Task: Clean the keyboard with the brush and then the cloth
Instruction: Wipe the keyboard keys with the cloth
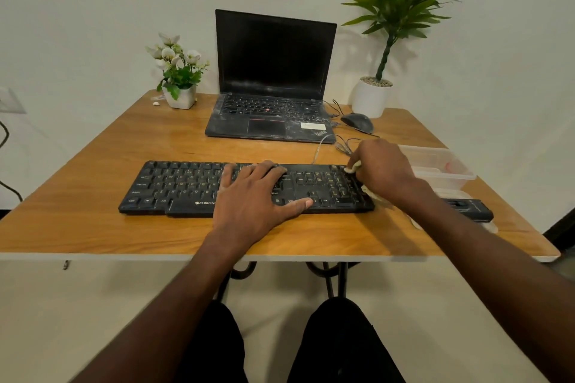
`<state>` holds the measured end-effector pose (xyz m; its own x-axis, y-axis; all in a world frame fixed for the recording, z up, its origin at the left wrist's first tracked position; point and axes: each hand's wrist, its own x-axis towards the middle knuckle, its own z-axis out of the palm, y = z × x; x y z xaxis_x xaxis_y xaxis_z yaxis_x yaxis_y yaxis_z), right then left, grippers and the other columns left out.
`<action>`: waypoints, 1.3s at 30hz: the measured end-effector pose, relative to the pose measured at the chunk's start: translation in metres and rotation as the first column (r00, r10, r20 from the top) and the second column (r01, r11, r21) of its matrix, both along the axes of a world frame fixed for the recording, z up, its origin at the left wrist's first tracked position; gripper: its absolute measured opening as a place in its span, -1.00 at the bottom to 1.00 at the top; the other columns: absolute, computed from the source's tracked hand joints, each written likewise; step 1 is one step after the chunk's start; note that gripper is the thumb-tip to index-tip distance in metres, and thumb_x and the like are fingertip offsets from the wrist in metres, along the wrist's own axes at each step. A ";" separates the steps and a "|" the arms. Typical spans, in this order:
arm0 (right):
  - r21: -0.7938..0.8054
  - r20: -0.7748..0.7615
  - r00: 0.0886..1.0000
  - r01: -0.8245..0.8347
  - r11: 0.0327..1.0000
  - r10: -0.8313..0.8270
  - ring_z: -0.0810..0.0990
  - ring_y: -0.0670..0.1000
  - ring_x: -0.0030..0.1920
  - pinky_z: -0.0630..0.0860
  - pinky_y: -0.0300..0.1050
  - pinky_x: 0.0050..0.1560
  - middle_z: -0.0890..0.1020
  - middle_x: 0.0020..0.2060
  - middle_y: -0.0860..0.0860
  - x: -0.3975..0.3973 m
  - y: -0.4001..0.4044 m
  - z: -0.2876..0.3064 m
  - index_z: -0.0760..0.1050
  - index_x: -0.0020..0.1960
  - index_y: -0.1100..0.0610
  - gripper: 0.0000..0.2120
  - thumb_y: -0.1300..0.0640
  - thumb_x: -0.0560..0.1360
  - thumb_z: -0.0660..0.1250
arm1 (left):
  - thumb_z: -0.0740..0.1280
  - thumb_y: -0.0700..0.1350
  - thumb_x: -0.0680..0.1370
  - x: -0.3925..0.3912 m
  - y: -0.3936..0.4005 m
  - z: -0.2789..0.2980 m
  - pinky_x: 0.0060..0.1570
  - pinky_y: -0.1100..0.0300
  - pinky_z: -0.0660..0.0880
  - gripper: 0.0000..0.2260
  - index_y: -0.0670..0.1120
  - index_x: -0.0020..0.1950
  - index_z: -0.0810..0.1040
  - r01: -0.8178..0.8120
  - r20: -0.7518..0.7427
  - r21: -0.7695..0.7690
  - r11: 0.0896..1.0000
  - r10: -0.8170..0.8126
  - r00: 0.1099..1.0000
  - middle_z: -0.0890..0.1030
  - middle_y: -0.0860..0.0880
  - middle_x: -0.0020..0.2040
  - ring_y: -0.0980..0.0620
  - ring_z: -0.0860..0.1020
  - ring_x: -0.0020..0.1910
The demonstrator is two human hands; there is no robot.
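Keyboard (217, 188) sits near the front of the bench (93, 227); our left hand (255, 196) lies spread flat on the middle keys, pinning it; our right hand (384, 169) pinches the cloth (353, 167) at the numpad corner; we'd wipe lightly, row by row, no snagged keycaps; the front edge reads "ZEBRON", the rest covered.
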<state>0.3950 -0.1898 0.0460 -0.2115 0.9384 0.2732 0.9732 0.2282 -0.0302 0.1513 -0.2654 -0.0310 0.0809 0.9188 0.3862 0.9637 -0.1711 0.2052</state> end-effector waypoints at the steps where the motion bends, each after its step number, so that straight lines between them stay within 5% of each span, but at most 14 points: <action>1: 0.012 -0.031 0.999 0.011 1.000 -0.011 0.63 0.13 0.14 0.51 -0.05 -0.02 0.70 0.16 0.09 0.000 0.002 0.001 0.71 0.18 0.04 -0.73 0.24 0.52 0.46 | -0.04 0.69 0.46 0.000 0.000 0.000 0.64 -0.25 0.02 -0.13 0.19 0.57 0.40 0.003 -0.003 -0.001 1.000 -0.003 1.000 0.42 0.15 0.56 0.05 0.38 0.54; 5: -0.063 -0.049 0.995 -0.084 0.994 0.081 0.60 0.11 0.23 0.53 -0.01 0.17 0.66 0.24 0.07 -0.004 -0.004 -0.009 0.62 0.34 0.08 -0.58 0.31 0.51 0.44 | -0.05 0.69 0.46 0.000 0.000 -0.001 0.63 -0.24 0.04 -0.12 0.19 0.56 0.42 0.002 0.000 0.005 1.000 -0.002 1.000 0.44 0.15 0.55 0.04 0.39 0.53; 8: -0.045 0.002 1.000 0.013 0.999 -0.013 0.62 0.15 0.19 0.57 0.06 0.11 0.65 0.24 0.12 0.004 -0.005 -0.011 0.58 0.39 0.07 -0.56 0.23 0.52 0.46 | -0.05 0.70 0.45 0.000 0.000 0.000 0.63 -0.24 0.02 -0.12 0.20 0.57 0.42 -0.001 0.005 0.000 1.000 0.001 1.000 0.43 0.15 0.56 0.05 0.38 0.54; 14: -0.048 0.080 0.995 -0.057 0.997 0.061 0.63 0.12 0.14 0.60 0.02 0.06 0.67 0.18 0.09 -0.001 -0.015 -0.009 0.64 0.31 0.09 -0.64 0.24 0.52 0.46 | -0.04 0.69 0.46 0.000 0.000 -0.001 0.64 -0.22 0.00 -0.12 0.19 0.57 0.42 -0.002 -0.010 0.009 1.000 0.003 1.000 0.42 0.16 0.57 0.05 0.39 0.53; 19: -0.027 0.080 0.989 0.124 0.992 -0.121 0.64 0.15 0.04 0.61 0.03 -0.05 0.67 0.09 0.13 -0.005 -0.014 -0.003 0.65 0.23 0.11 -0.74 0.19 0.54 0.45 | -0.05 0.69 0.46 0.000 0.001 -0.001 0.65 -0.20 0.00 -0.12 0.19 0.57 0.41 0.003 -0.011 0.004 1.000 -0.003 1.000 0.42 0.16 0.57 0.05 0.38 0.55; 23: 0.003 0.204 0.978 0.042 0.999 -0.042 0.63 0.12 0.04 0.58 0.01 -0.03 0.67 0.08 0.12 -0.013 -0.020 -0.005 0.62 0.20 0.15 -0.77 0.18 0.55 0.45 | -0.06 0.70 0.46 -0.001 0.001 -0.002 0.64 -0.22 0.02 -0.11 0.20 0.58 0.40 0.002 -0.009 0.006 1.000 -0.002 1.000 0.41 0.16 0.58 0.06 0.37 0.55; 30: -0.048 0.150 0.988 -0.037 0.998 0.044 0.63 0.13 0.07 0.59 0.01 0.00 0.68 0.09 0.11 -0.019 -0.013 0.004 0.66 0.17 0.10 -0.78 0.18 0.53 0.46 | -0.07 0.70 0.45 0.000 0.002 -0.003 0.64 -0.21 0.03 -0.11 0.19 0.57 0.41 0.003 -0.017 0.000 1.000 -0.003 1.000 0.42 0.15 0.58 0.05 0.37 0.55; 33: -0.084 0.049 0.995 -0.077 0.994 0.081 0.62 0.10 0.12 0.59 0.00 0.02 0.68 0.12 0.08 -0.034 -0.011 -0.001 0.69 0.15 0.07 -0.79 0.20 0.54 0.45 | -0.06 0.69 0.46 0.002 0.001 -0.002 0.65 -0.19 0.00 -0.12 0.19 0.57 0.41 -0.001 -0.023 0.003 1.000 0.001 1.000 0.42 0.15 0.57 0.05 0.37 0.55; 39: -0.001 -0.487 0.861 -0.167 0.986 0.145 0.64 -0.01 0.17 0.55 -0.12 0.09 0.73 0.13 -0.03 -0.067 -0.010 -0.017 0.72 0.14 0.01 -0.67 0.33 0.48 0.45 | 0.08 0.61 0.53 0.001 -0.006 0.006 0.64 -0.14 0.03 -0.22 0.12 0.54 0.42 0.056 0.086 0.032 0.998 -0.059 0.995 0.49 0.12 0.51 0.08 0.40 0.51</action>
<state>0.3279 -0.2001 0.0286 -0.2076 0.9170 0.3405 0.7854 0.3638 -0.5008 0.1525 -0.2719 -0.0249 0.0982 0.9019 0.4206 0.9309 -0.2327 0.2817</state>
